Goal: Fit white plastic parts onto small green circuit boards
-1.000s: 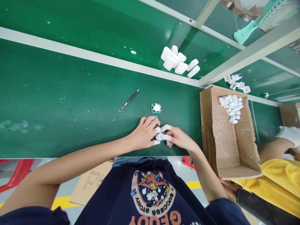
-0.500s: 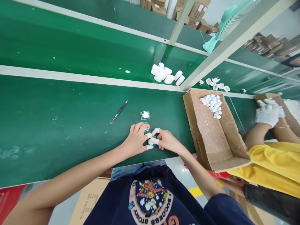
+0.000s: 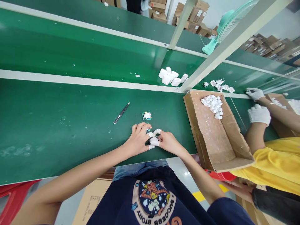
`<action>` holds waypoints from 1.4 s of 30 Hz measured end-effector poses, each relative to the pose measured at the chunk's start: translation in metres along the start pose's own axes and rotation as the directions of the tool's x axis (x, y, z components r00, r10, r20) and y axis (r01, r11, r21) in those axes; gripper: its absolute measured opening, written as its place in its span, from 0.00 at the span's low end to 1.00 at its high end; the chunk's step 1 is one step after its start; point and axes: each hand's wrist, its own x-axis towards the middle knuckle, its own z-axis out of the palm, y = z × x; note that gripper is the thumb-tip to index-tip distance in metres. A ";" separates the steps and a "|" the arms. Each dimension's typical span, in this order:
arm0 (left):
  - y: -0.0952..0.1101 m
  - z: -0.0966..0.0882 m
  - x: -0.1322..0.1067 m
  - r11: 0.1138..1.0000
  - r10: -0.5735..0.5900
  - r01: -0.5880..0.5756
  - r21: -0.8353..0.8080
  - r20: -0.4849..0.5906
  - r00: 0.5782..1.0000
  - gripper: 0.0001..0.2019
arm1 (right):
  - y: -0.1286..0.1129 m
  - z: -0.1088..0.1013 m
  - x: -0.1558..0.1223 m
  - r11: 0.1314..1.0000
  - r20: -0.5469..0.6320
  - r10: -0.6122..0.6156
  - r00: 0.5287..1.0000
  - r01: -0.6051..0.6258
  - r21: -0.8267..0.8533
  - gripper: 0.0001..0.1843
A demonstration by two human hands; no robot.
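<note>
At the front of the green bench, my left hand (image 3: 139, 137) and my right hand (image 3: 168, 142) meet with white finger cots on some fingertips. Both are closed on a small circuit board (image 3: 153, 136), mostly hidden by the fingers. Beneath the curled fingers of my left hand, another circuit board (image 3: 148, 127) partly shows. Just beyond lies a green circuit board (image 3: 147, 116) with a white blob on top. Black tweezers (image 3: 122, 112) rest on the bench to its left, touched by neither hand.
To the right stands an open cardboard box (image 3: 211, 134) holding small white pieces (image 3: 212, 104). White plastic covers (image 3: 170, 77) sit behind the bench rail, near a slanted post (image 3: 211, 59). A co-worker's gloved hands (image 3: 259, 115) are at the far right.
My hands stay together at the board, with only slight finger movement. The view has shifted a little. The co-worker's gloved hands have moved apart, one reaching toward the back rail.
</note>
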 end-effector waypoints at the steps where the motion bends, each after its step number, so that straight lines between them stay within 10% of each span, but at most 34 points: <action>1: 0.000 0.001 0.000 1.000 -0.002 0.002 0.004 0.004 1.000 0.11 | -0.001 -0.001 -0.001 1.000 0.006 -0.007 1.000 0.007 -0.009 0.17; 14: -0.015 -0.009 0.005 0.985 0.172 -0.173 -0.005 0.125 0.977 0.12 | -0.015 0.003 -0.012 0.973 -0.031 0.004 1.000 -0.011 -0.231 0.12; 25: -0.013 -0.009 0.004 0.990 0.134 -0.128 -0.066 0.113 0.984 0.09 | 0.029 0.015 -0.013 0.891 -0.091 -0.184 0.979 0.205 0.404 0.24; 42: -0.012 -0.015 0.006 0.994 0.058 -0.051 -0.097 0.074 0.996 0.15 | 0.027 0.038 -0.014 0.932 -0.286 -0.236 0.929 0.300 0.205 0.22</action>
